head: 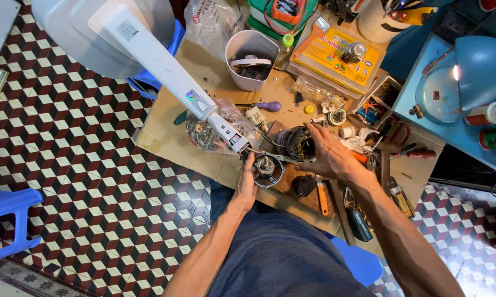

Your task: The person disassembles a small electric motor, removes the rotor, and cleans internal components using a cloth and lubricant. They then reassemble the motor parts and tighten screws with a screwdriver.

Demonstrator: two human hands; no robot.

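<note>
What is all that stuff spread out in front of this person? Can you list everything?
Fan stand: one, white and grey, slanting from top left to the middle.
Round motor part: one, dark with a metal centre, on the cardboard by the left hand.
Motor body: one, black, under the right hand's fingers.
Bag of screws: one, clear plastic, left of the motor parts.
Bucket: one, grey, top middle.
Screwdriver: one, purple handle, below the bucket.
Lamp: one, blue, lit, right.
Stools: blue, one at left; another under the fan stand.
Floor: red, black and white tiles.
Left hand: touches the round motor part.
Right hand: spread over the motor body.
</note>
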